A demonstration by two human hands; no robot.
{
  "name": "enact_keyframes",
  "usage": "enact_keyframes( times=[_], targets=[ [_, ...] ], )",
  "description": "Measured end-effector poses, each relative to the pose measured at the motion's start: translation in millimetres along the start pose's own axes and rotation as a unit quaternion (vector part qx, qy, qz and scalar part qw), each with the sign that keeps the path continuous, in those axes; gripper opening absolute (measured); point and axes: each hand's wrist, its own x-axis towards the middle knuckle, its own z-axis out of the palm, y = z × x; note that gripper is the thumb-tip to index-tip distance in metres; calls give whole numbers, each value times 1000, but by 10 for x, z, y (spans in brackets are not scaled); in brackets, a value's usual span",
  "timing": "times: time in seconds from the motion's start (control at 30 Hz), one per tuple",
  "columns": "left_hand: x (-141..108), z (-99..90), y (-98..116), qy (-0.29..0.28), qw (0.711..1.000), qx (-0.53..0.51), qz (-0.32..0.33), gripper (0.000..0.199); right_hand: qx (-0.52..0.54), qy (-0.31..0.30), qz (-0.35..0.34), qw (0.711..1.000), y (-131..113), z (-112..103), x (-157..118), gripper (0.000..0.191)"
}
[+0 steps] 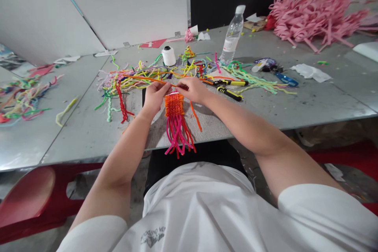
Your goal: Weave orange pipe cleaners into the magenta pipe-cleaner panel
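A small woven piece in orange and red (174, 105) lies near the table's front edge, with pink and red pipe cleaner ends (177, 130) hanging past the edge. At its top edge, my left hand (156, 96) and my right hand (193, 89) are close together, fingers pinched. Between them runs an orange pipe cleaner (147, 79), which stretches out to the left from my left fingers. Another orange length (195, 116) dangles below my right hand. My fingertips partly hide the top of the weave.
Behind my hands lie a heap of coloured pipe cleaners (141, 75), a white thread spool (169, 56) and a water bottle (232, 37). Yellow-and-black pliers (228, 91) rest beside my right forearm. Pink looped strips (313, 17) pile up at the back right.
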Motion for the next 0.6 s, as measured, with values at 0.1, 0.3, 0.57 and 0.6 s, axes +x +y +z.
enact_keyframes(
  times=[0.1, 0.3, 0.57, 0.6],
  targets=[
    [17, 3, -27, -3, 999, -33, -16, 36, -1, 2, -4, 1000, -4, -1, 1, 30],
    [-34, 25, -26, -20, 998, -61, -14, 32, 0, -4, -4, 1000, -5, 24, -6, 29],
    [-10, 2, 23, -17, 993, -114, -39, 26, 20, -27, 1, 999, 3, -31, 6, 39],
    [3, -10, 27, -9, 991, -125, -43, 27, 20, -30, 4, 999, -2, -45, 9, 37]
  ],
)
